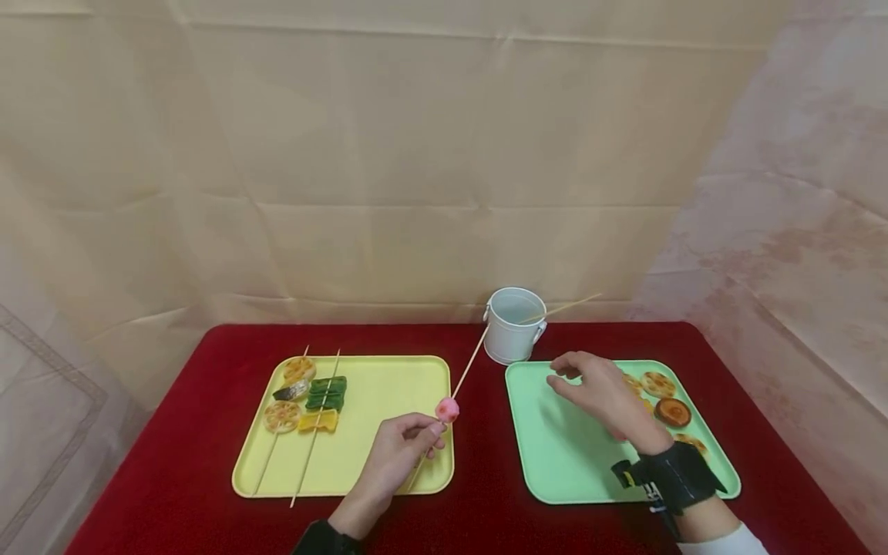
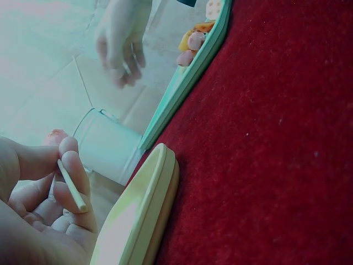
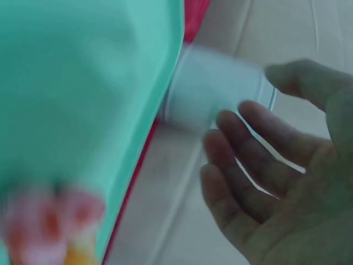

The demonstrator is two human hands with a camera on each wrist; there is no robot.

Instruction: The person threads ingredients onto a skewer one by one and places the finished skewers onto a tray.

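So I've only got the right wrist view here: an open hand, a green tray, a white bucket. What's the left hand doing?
Observer: The left hand holds a skewer with one pink piece on it.
Reviewer: Does anything stick out of the bucket?
Observer: Yes, the head view shows a thin stick leaning out over its rim.
Reviewer: And what's over on the person's left side?
Observer: A yellow tray, with two loaded skewers lying on it.

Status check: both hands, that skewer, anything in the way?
Left hand pinching skewer, one pink piece threaded on. Right hand empty, over green tray, fingers loosely bent. No obstruction seen between the hands.
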